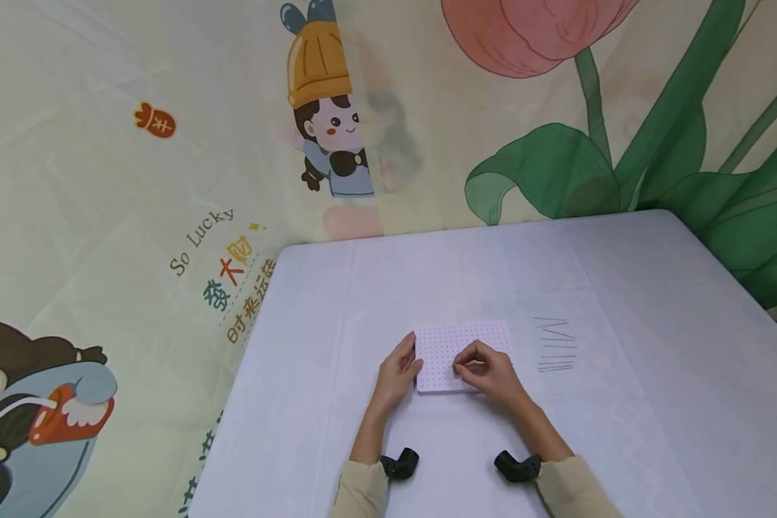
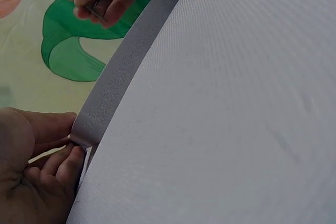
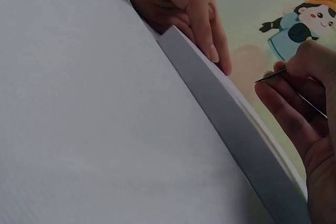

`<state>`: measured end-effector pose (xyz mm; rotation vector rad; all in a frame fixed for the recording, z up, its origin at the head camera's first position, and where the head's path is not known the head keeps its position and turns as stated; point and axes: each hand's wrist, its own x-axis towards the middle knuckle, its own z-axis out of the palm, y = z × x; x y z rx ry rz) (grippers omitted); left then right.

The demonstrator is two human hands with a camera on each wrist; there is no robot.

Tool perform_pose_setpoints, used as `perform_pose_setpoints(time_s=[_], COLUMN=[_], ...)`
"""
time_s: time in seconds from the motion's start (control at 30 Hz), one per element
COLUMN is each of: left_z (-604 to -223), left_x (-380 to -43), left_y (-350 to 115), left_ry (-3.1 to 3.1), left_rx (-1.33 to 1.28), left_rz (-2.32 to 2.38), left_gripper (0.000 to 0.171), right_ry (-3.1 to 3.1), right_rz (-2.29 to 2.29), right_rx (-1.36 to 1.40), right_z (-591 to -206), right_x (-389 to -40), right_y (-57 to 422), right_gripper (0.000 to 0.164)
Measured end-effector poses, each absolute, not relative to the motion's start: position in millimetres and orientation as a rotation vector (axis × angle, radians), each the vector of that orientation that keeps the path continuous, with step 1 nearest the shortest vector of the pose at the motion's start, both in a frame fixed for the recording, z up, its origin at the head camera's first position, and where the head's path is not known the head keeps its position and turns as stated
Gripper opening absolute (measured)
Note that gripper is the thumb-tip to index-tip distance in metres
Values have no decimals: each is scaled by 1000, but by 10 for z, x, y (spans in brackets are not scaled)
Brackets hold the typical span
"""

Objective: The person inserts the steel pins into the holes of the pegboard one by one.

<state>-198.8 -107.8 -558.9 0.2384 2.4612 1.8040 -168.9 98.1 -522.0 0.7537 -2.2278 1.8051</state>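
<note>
A white pegboard-like slab [image 1: 435, 363] with rows of small holes lies on the table. At its left edge my left hand [image 1: 396, 375] grips it, thumb near the top and fingers bent against the side; the left wrist view shows these fingers around the board's corner [image 2: 86, 127]. My right hand [image 1: 492, 370] is over the right half of the board. Between its thumb and fingers it pinches a thin dark needle [image 3: 269, 76], whose pointed end sticks out past the fingertips in the right wrist view.
Several thin needles [image 1: 559, 356] lie in a loose column on the table right of the board. White cloth covers the table [image 1: 621, 446]. A printed curtain [image 1: 233, 129] hangs behind and to the left. Each wrist carries a black camera mount [image 1: 518, 467].
</note>
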Motion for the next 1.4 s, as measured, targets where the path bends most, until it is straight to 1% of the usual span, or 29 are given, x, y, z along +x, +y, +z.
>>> perform_pose_setpoints(time_s=[0.23, 0.67, 0.93, 1.07, 1.27, 1.4], left_z=[-5594, -5581, -5309, -5239, -5224, -5279], left_x=[-1998, -1993, -1878, -1850, -1841, -1864], left_y=[-1087, -1090, -1070, -1059, -1045, -1050], left_ry=[2427, 2442, 2443, 2468, 2469, 2459], left_rx=[283, 301, 344, 326, 314, 312], left_rz=[1847, 1838, 1840, 1795, 1785, 1800], left_gripper=[54, 53, 51, 51, 51, 51], right_ry=[-2247, -2283, -2303, -2287, -2277, -2286], right_rz=[1833, 1817, 1756, 1739, 1728, 1695], right_rx=[861, 956, 1004, 1037, 1061, 1078], right_z=[-5217, -5211, -5194, -5189, -5184, -5164], right_x=[-1673, -1684, -1691, -1695, -1688, -1675], right_y=[810, 750, 731, 733, 740, 745], right_gripper=[11, 11, 13, 12, 13, 12])
